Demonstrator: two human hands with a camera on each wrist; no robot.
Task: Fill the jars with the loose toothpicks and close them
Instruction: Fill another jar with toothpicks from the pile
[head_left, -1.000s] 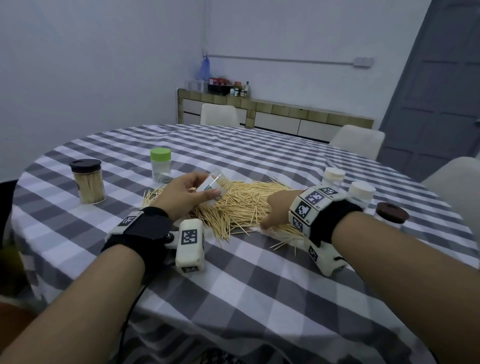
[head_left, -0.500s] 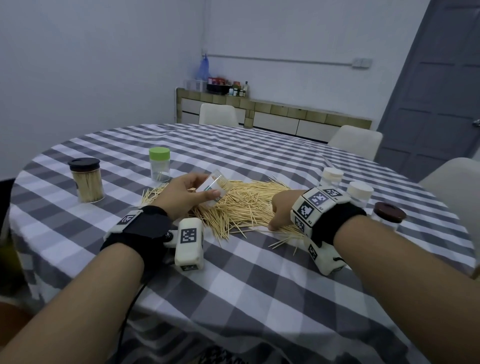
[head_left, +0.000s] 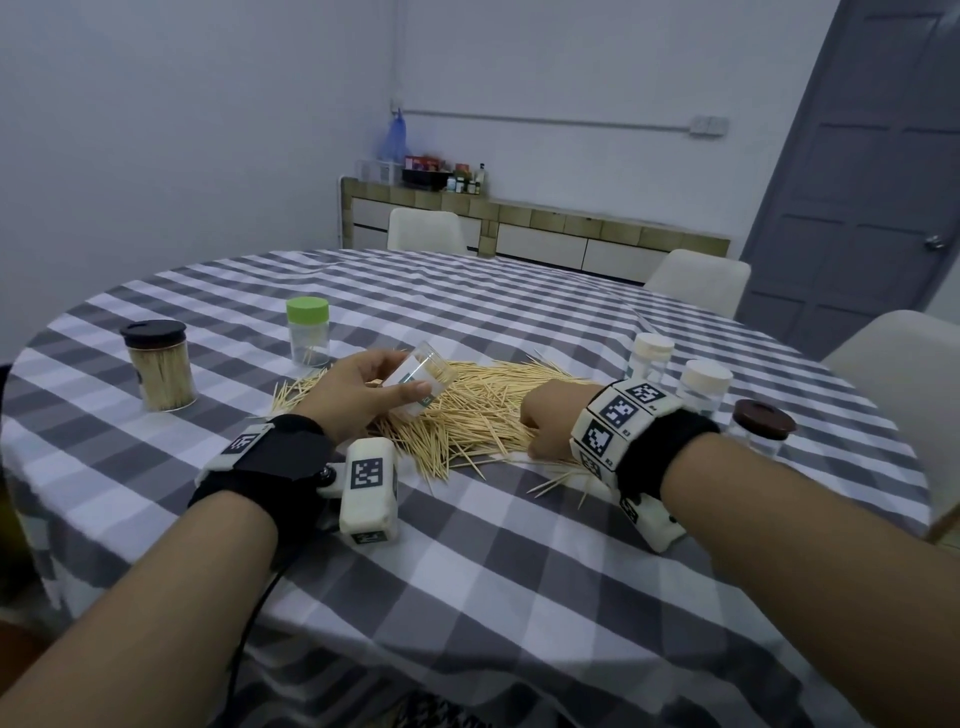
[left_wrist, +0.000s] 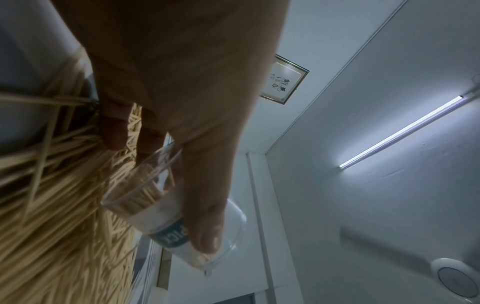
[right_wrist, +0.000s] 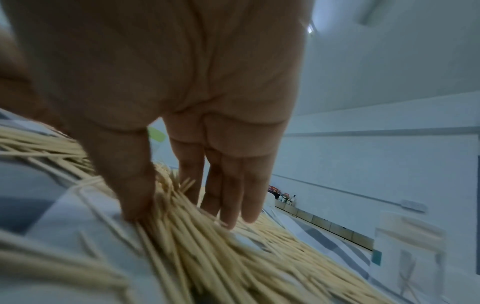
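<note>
A heap of loose toothpicks (head_left: 467, 410) lies mid-table on the checked cloth (head_left: 519, 545). My left hand (head_left: 410, 371) grips a clear lidless jar (head_left: 415, 387), tilted with its mouth toward the heap and partly filled with toothpicks. In the left wrist view the thumb (left_wrist: 205, 236) lies across the jar (left_wrist: 155, 197), just above the toothpicks (left_wrist: 52, 205). My right hand (head_left: 540, 426) is down on the heap's right edge. In the right wrist view, the right hand (right_wrist: 184, 214) has a bunch of toothpicks (right_wrist: 207, 257) pinched between thumb and fingers.
At the left stand a brown-lidded jar (head_left: 158, 371) full of toothpicks and a green-lidded jar (head_left: 308, 332). Two white-lidded jars (head_left: 649, 358) (head_left: 704, 389) and a brown-lidded one (head_left: 761, 426) stand close behind my right wrist. Chairs ring the table.
My right hand has shifted slightly along the heap's right edge, drawing toothpicks together. My left hand keeps the tilted jar in about the same spot.
</note>
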